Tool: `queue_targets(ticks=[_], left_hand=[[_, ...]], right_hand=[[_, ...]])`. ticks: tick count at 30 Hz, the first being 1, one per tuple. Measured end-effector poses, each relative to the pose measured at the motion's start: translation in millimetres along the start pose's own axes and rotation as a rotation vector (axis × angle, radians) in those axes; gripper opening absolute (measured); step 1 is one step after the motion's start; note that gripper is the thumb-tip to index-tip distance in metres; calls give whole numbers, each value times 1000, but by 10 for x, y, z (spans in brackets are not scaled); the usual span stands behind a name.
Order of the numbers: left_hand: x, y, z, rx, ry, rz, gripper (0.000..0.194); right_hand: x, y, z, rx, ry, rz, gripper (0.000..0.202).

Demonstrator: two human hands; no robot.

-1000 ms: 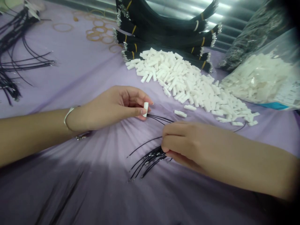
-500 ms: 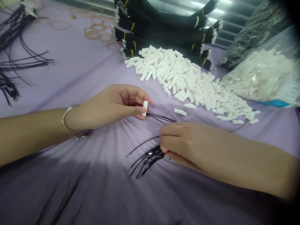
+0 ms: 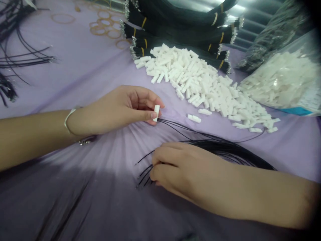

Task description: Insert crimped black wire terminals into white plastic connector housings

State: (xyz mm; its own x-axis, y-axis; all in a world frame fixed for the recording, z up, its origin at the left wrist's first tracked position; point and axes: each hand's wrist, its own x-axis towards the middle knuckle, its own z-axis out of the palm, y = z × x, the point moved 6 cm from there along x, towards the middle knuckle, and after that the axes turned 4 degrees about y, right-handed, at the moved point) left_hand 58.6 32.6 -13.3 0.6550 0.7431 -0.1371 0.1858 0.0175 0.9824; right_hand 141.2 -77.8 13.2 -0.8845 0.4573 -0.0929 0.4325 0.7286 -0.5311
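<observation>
White connector housing point(image 3: 157, 109), probably light, rigid, best held side-on, sits pinched in our left hand point(image 3: 122, 107); our right hand point(image 3: 185, 170) curls over flexible-looking black wires point(image 3: 233, 150), grip hidden.

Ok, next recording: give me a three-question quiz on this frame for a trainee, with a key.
1. Which hand pinches a small white piece?
2. True or false: the right hand is inside the clear bag.
3. What colour are most bands on the black bundles: A red, B yellow, C blue?

Key:
1. The left hand.
2. False; it is at the black wires.
3. B.
</observation>
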Motion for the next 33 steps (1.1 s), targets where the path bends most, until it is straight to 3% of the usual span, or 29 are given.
queue_targets(ticks=[6, 9, 11, 16, 21, 26, 33], left_hand=[[0, 3, 6, -9, -12, 5, 3], [-5, -4, 3, -11, -20, 6, 4], [-4, -14, -1, -19, -15, 2, 6], [7, -17, 12, -75, -22, -25, 10], [1, -21, 16, -71, -27, -71, 11], [-16, -12, 5, -33, -49, -32, 15], [-21, -32, 14, -67, -33, -58, 27]], right_hand=[[19, -71, 23, -75, -25, 31, 22], [1, -130, -35, -118, 28, 2, 21], [-25, -104, -134, -1, 82, 50, 16], [-126, 191, -425, 431, 328, 324, 6], [-190, 576, -494, 410, 596, 531, 16], [-159, 752, -444, 270, 640, 598, 17], [-125, 747, -428, 235, 665, 562, 19]])
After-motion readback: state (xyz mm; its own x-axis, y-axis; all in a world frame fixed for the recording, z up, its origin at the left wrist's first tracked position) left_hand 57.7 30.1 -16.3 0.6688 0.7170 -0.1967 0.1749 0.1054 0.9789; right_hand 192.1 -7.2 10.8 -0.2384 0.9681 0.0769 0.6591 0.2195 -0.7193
